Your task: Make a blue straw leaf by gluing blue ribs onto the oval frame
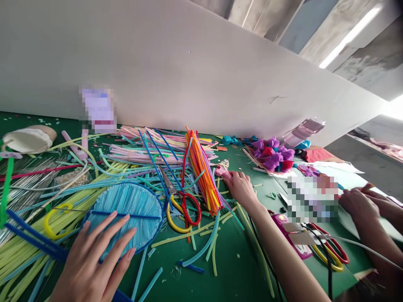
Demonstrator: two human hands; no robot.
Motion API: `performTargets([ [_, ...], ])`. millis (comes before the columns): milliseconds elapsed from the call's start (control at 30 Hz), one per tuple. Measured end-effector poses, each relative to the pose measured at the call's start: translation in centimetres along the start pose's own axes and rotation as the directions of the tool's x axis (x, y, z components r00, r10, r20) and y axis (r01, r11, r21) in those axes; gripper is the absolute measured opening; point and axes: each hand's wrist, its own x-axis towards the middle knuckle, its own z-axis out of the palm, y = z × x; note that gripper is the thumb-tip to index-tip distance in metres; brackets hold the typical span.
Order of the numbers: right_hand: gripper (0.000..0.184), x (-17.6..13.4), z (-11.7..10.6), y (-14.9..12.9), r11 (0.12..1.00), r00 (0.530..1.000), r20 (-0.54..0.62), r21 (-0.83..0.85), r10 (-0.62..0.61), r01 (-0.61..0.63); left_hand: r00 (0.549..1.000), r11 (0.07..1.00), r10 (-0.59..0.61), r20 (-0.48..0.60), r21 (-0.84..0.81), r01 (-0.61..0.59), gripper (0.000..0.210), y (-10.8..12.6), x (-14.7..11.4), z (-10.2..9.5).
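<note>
My left hand (97, 258) lies with fingers spread on a light-blue oval piece (135, 201). The oval has a dark-blue rim and a dark-blue pipe cleaner (138, 216) across its face. My right hand (241, 188) reaches forward, its fingers closed around a small pink object (223, 172); most of it is hidden, so I cannot make out its kind. Between my hands lie scissors (185, 212) with red and yellow handles. Beside them is a bundle of orange and purple pipe cleaners (203, 172).
Pink pipe cleaners (141, 153) lie at the back and yellow-green ones (19, 262) at left. A tape roll (30, 138) sits far left. At right are purple and red flowers (273, 155), a power strip (302, 235), more scissors (333, 251) and another person's hands (360, 205).
</note>
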Motion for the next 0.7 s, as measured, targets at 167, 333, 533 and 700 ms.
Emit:
performTargets([
  [167, 0.041, 0.0, -0.8, 0.6, 0.981, 0.993, -0.012, 0.157, 0.117, -0.114, 0.999, 1.000, -0.013, 0.040, 0.023, 0.012, 0.045, 0.0, -0.2, 0.1],
  [333, 0.057, -2.9, -4.7, -0.5, 0.869, 0.957, 0.057, 0.406, 0.284, -0.282, 0.995, 0.994, -0.019, 0.095, 0.105, 0.009, 0.055, 0.4, 0.0, 0.4],
  [533, 0.043, -6.9, -10.0, -3.7, -0.038, 0.795, 0.388, 0.907, 0.467, -0.420, 0.993, 0.994, -0.039, 0.112, 0.107, 0.027, 0.046, 0.5, 0.0, 0.4],
  [700, 0.032, -8.4, -10.2, -4.7, 0.043, 0.839, 0.338, 0.919, 0.426, -0.392, 0.997, 0.997, -0.076, 0.035, -0.025, 0.077, 0.027, 1.5, 0.5, -0.5],
])
